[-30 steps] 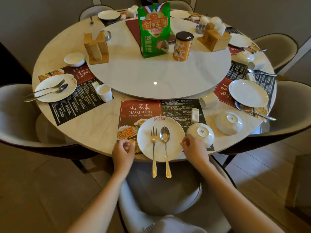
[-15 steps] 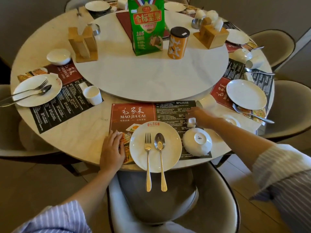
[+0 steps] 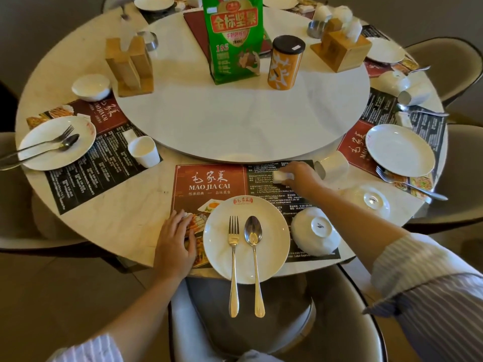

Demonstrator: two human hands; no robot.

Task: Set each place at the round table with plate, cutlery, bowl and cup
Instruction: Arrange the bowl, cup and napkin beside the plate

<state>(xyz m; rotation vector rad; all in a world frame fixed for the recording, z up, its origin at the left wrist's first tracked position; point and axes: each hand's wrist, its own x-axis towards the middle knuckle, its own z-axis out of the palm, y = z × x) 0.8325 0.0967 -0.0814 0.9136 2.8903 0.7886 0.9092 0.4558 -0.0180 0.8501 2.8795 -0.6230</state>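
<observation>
A: Plate (image 3: 247, 237) lies at the near edge of the round desk (image 3: 86, 231), on a red and black placemat (image 3: 211, 181). A fork (image 3: 233, 259) and a spoon (image 3: 254, 257) lie side by side on it, and their handles stick out over the desk edge toward the chair (image 3: 339, 322).

B: And the bowl and cup?

A: A white bowl (image 3: 316, 231) stands upside down just right of the plate, on the same placemat. A white cup (image 3: 332, 165) lies on its side farther back, near the rim of the turning middle disc (image 3: 235, 121).

B: What do the hands do?

A: The right hand (image 3: 300, 176) reaches over the placemat's far right corner, and its fingers are curled around a small white block (image 3: 281, 175), maybe a cutlery rest; the view is too blurred to be sure. The left hand (image 3: 175, 244) lies flat with relaxed fingers on the placemat, touching the left rim of the plate.

B: What is around?

A: At the left place there is a plate with fork and spoon (image 3: 56, 143), an upright cup (image 3: 143, 151) and a bowl (image 3: 91, 87). At the right place a bare plate (image 3: 400, 150) stands with a fork (image 3: 407, 182) beside it. On the disc stand a green bag (image 3: 234, 40), an orange can (image 3: 286, 62) and two wooden holders (image 3: 129, 66).
</observation>
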